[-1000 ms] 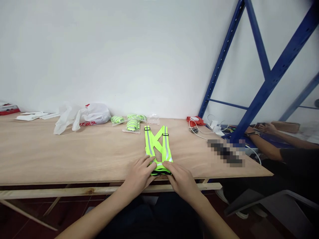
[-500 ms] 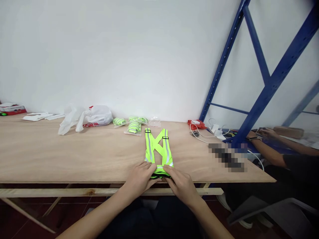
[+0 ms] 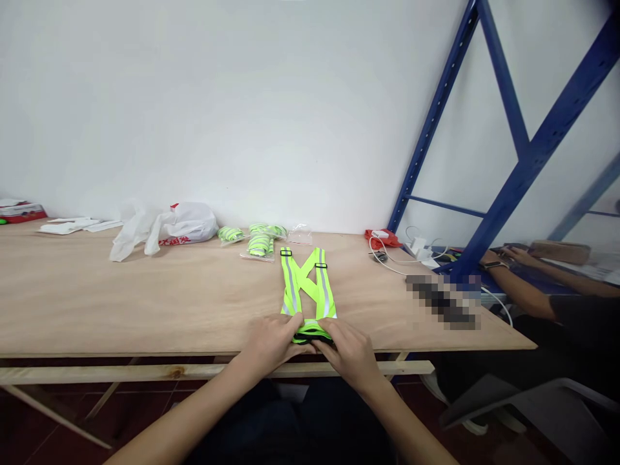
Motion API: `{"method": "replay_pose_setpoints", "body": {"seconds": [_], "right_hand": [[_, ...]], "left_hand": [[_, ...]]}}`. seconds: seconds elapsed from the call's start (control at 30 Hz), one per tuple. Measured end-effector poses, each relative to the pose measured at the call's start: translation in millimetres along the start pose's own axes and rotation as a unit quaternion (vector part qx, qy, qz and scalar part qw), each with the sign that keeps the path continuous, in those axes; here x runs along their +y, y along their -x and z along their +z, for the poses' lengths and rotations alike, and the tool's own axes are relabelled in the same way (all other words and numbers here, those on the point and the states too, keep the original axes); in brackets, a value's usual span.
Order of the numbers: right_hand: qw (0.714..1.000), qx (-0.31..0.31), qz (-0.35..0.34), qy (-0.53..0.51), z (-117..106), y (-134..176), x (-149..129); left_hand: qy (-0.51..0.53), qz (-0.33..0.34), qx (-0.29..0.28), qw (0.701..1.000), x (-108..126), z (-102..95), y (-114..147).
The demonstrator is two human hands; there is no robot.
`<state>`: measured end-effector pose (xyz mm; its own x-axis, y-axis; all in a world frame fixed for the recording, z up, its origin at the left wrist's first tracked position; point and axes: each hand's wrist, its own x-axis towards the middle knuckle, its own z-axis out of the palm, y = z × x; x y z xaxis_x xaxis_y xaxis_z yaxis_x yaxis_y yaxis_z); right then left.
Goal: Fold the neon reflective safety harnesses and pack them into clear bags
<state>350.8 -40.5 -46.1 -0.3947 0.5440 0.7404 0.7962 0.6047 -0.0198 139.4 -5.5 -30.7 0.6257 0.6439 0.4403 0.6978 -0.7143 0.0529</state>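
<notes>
A neon yellow-green reflective vest [image 3: 306, 284] with grey stripes and black buckles lies on the wooden table [image 3: 145, 297], its straps crossing and pointing toward the wall. At the table's front edge its lower end is folded into a bundle with a black band. My left hand [image 3: 274, 339] pinches the left side of this bundle, thumb and fingers closed on it. On the right side my right hand [image 3: 351, 352] grips the same bundle, fingers on top and thumb beneath. The fingertips partly hide the folded layers.
Bagged reflective vests [image 3: 260, 240] lie near the wall, beside a clear plastic bag [image 3: 300, 234]. A white plastic bag [image 3: 188, 223] is at left. To the right are a red cloth [image 3: 382, 237], a white cable and a blue metal frame [image 3: 508, 174]. Another person's arms [image 3: 518, 284] show beyond it.
The hands have shifted slightly at the bundle, and its black band shows more between them. The vest's straps stay flat; the view has tilted a little.
</notes>
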Motion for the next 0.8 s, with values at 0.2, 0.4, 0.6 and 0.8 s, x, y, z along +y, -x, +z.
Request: {"method": "replay_pose_setpoints", "body": {"seconds": [0.2, 0.4, 0.6, 0.8], "right_hand": [[1.000, 0.028, 0.009, 0.010, -1, -5, -5], [0.998, 0.052, 0.019, 0.004, -2, -7, -6], [0.998, 0.049, 0.029, 0.008, -1, -5, -6], [0.998, 0.041, 0.028, 0.035, 0, -5, -6]], "left_hand": [[0.080, -0.007, -0.053, 0.995, 3, -12.2, 6], [0.234, 0.076, -0.137, 0.960, -9, -51.6, 13], [0.235, 0.101, -0.142, 0.956, -15, -53.8, 2], [0.218, 0.106, -0.121, 0.963, -14, -45.7, 2]]}}
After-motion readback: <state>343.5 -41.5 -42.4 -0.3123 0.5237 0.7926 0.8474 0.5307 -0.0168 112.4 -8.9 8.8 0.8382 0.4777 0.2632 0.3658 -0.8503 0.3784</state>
